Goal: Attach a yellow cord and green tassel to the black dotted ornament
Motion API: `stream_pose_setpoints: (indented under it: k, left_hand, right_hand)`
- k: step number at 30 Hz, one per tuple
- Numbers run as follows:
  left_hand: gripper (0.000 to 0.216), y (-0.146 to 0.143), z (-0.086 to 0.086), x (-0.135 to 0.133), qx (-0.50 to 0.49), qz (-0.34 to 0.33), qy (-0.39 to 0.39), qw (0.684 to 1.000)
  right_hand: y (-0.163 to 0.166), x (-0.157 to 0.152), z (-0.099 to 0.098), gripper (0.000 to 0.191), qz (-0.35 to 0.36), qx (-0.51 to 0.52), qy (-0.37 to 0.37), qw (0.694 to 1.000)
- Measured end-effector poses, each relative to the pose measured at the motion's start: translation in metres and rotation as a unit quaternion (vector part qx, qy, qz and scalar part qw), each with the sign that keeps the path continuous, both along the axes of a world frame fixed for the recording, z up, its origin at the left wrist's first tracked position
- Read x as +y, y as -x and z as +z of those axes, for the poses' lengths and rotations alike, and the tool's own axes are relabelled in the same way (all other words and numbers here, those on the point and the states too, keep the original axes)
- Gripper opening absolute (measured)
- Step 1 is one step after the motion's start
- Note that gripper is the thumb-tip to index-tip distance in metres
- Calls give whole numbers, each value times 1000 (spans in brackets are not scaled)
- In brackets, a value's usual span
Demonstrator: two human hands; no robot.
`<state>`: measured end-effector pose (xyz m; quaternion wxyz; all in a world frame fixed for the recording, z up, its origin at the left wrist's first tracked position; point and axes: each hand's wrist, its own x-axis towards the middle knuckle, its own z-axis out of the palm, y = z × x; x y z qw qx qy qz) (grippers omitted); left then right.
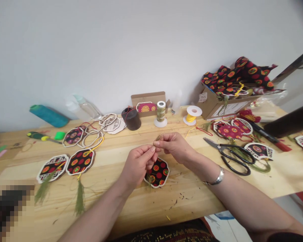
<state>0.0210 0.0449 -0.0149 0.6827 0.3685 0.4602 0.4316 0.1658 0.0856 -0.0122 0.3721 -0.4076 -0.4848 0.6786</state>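
Observation:
My left hand and my right hand meet above the middle of the wooden table, fingertips pinched close together. A frayed tuft of olive-green thread sticks up from the fingertips of my right hand. My left hand is closed too, and olive strands hang below it. Part of the ornament, black patterned fabric in a pale scalloped frame, shows beneath my hands; my left hand hides its left side. Whether the strands join the ornament is hidden.
Black-handled scissors lie to the right. Finished-looking ornaments with tassels lie at left. Behind stand a black thread spool, an olive thread spool and a yellow cord spool. A cardboard box holds fabric.

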Motion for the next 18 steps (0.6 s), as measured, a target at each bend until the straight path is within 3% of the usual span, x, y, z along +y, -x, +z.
stream_pose_setpoints:
  k: [7,12,18]
  left_hand:
    - [22,1,4,2,-96,-2,76,992]
    - [21,2,4,5,-108,2,94,990]
    - [22,4,5,6,-71,6,79,994]
  right_hand:
    - [0,0,-1,24,-10,-2,2,1000]
    - [2,-2,1,24,-30,-3,23,999]
    - [6,-3,0,25,-37,-28,-3,999]
